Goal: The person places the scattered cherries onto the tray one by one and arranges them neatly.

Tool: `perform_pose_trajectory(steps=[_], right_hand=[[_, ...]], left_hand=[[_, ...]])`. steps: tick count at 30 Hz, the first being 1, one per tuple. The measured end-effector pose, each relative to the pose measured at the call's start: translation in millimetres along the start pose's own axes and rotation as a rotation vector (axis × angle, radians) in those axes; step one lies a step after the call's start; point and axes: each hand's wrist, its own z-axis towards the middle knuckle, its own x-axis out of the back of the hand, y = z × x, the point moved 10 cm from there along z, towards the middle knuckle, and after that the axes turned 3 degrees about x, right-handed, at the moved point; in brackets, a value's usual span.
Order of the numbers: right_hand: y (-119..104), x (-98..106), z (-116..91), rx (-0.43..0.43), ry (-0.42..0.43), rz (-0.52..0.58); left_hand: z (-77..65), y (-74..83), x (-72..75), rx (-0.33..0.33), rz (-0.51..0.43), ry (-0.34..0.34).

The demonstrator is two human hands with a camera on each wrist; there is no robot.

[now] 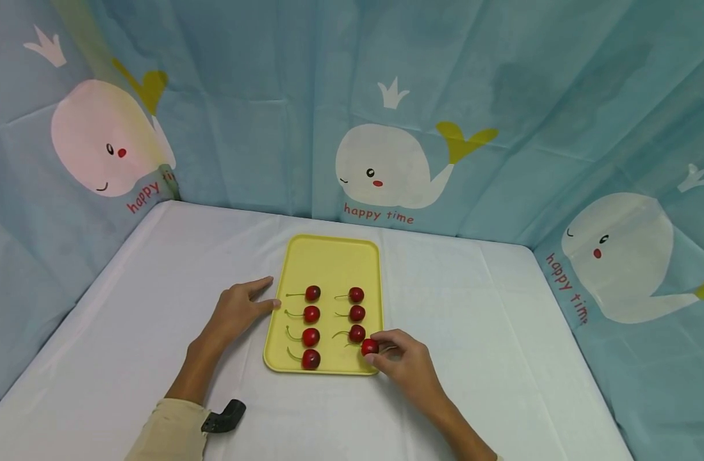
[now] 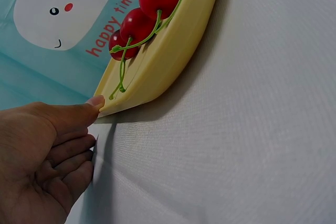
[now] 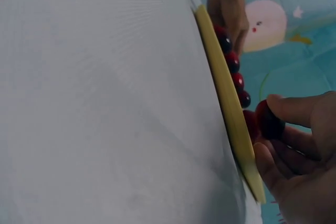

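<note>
A yellow tray lies on the white cloth and bears red cherries with green stems in two columns. Several cherries make up the left column, among them one nearest the front edge. Three stand in the right column, including one just behind my right hand's fingers. My right hand pinches another cherry between thumb and fingers, over the tray's front right corner. At the tray's left side, my left hand touches the rim with its thumb, the other fingers loosely bent away from it.
White cloth covers the table around the tray. Blue curtains printed with whales hang along the back and both sides. A black curved piece sits at the left sleeve.
</note>
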Motion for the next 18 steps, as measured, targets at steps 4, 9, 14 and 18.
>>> perform_pose_trajectory(steps=[4, 9, 14, 18], right_hand=[[-5.9, -6.3, -0.7, 0.04, -0.004, -0.058], [-13.2, -14.2, -2.4, 0.067, -0.023, -0.161], [-17.6, -18.6, -2.9, 0.086, -0.033, -0.238], [-18.1, -19.8, -2.9, 0.1, -0.037, -0.283]], left_hand=[[-0.1, 0.1, 0.0, 0.005, -0.005, -0.002], [-0.1, -0.5, -1.0, 0.017, -0.008, -0.008], [-0.6, -0.3, -1.4, 0.017, -0.006, -0.01], [-1.0, 0.2, -1.5, 0.018, -0.003, -0.01]])
